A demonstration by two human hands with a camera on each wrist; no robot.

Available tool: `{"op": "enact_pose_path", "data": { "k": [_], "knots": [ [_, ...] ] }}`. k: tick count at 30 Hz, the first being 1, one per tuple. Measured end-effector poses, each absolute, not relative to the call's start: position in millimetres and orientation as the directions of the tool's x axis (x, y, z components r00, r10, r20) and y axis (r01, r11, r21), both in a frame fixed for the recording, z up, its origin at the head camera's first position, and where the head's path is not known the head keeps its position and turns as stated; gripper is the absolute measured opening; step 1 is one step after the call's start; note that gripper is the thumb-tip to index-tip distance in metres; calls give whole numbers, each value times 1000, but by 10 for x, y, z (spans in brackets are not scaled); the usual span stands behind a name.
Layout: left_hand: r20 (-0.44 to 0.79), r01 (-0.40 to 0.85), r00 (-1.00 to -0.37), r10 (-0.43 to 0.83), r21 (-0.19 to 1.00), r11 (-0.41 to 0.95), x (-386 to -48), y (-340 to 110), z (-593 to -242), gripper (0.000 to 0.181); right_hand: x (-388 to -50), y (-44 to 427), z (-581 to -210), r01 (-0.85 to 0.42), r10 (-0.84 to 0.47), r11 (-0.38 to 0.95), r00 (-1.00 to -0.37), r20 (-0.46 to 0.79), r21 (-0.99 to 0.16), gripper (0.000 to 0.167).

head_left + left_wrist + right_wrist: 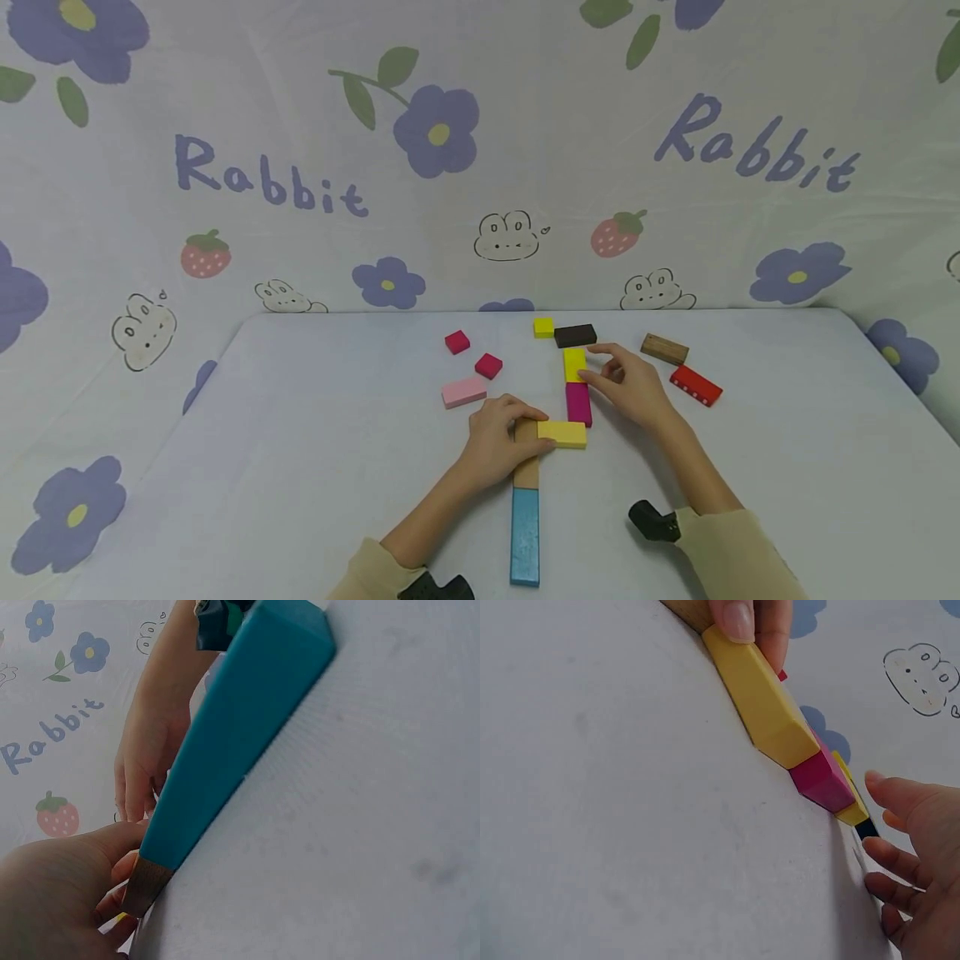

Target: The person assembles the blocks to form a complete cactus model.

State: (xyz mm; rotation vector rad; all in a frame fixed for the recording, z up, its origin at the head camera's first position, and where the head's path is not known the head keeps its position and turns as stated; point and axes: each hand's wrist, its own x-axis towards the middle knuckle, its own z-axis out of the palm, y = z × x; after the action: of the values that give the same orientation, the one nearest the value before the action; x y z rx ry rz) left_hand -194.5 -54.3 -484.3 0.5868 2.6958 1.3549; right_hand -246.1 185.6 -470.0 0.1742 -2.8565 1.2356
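My left hand [498, 442] pinches the left end of a pale yellow block [564, 434] between thumb and fingers, over a tan wooden block [527, 475]. A long blue block [525, 537] meets the tan one's near end. Beyond the pale yellow block, a magenta block [578, 404] joins a bright yellow block [573, 365]. My right hand [630, 383] is at that bright yellow block's right side, thumb and fingers spread apart; whether they touch it, I cannot tell. A black block [575, 336] lies just beyond, beside a small yellow block [543, 327].
Left of the row lie a pink block [464, 392] and two small red blocks [488, 366]. On the right are a brown wooden block [664, 348] and a red block with white dots [696, 386]. A patterned cloth [420, 208] hangs behind the white table [300, 467].
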Motion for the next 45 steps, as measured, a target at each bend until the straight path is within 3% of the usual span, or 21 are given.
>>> {"op": "enact_pose_path", "data": {
  "k": [6,23,45],
  "knots": [
    [114,308,-924,364,787,535,-1944,-546,-4843,32,-2325,1874,-4697,-158,-106,670,-987,118,-725,50],
    [131,327,-919,372,781,532,-1951,-545,-4850,31,-1927,1777,-4685,-166,-185,593,-980,68,-788,60],
    [136,336,-917,376,772,540,-1953,-553,-4850,35,-1844,1774,-4772,-254,-267,602,-957,109,-757,65]
  ]
}}
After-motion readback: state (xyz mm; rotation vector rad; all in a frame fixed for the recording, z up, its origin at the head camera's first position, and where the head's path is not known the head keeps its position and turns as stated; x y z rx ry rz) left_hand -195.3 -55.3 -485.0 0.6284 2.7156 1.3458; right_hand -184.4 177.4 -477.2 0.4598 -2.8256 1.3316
